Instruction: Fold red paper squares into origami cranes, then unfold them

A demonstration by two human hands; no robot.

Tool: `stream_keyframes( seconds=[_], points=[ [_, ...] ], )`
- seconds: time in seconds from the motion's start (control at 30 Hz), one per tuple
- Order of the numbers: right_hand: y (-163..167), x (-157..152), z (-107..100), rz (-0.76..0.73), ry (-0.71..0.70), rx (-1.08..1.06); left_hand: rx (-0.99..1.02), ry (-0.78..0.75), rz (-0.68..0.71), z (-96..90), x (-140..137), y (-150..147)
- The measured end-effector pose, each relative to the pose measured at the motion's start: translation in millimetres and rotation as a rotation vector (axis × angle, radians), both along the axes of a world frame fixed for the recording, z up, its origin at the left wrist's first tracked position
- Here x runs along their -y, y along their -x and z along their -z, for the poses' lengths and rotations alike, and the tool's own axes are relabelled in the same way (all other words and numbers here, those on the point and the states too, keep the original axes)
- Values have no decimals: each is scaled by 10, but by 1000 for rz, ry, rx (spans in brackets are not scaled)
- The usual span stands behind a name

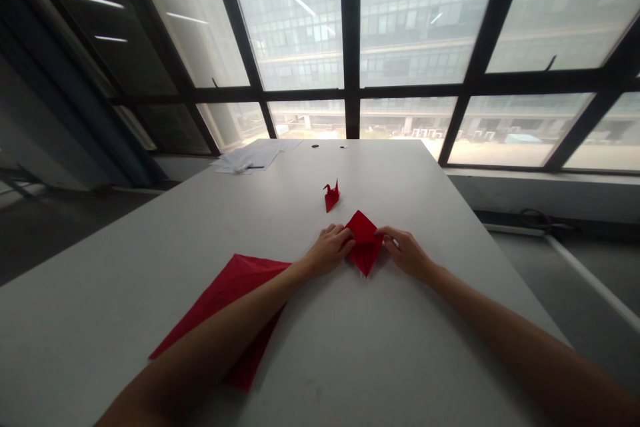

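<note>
A folded red sheet of origami paper [365,250], diamond-shaped with creases in its lower half, lies on the white table. My left hand [330,247] rests at its left edge, fingers curled over the paper. At the right corner, my right hand [404,250] pinches the paper between thumb and fingertips. Just beyond the diamond stands a finished red paper crane [332,196], touched by neither hand. Larger red paper [215,300] lies flat under my left forearm, which hides part of it.
The white table [400,174] reaches to the windows. White papers [250,155] with a dark pen [255,167] on them lie at its far left. Two small dark round spots are near the far edge. A dark cable [543,219] sits by the wall at right.
</note>
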State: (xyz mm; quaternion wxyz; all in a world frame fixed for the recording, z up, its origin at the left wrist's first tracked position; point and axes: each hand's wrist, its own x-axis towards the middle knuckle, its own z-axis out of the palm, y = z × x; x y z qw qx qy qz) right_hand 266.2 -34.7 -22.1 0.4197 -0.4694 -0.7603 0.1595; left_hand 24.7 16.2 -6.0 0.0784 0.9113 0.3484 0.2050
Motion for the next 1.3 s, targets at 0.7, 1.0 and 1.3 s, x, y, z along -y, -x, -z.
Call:
stream_keyframes(
  seconds=[0.7, 1.0, 1.3],
  points=[
    [42, 53, -64, -90, 35, -32, 57, 77, 70, -11, 1, 25],
    [25, 31, -50, -67, 57, -52, 78, 100, 75, -13, 0, 28],
    [12, -20, -8, -139, 51, -21, 41, 84, 167, -31, 43, 39]
  ],
)
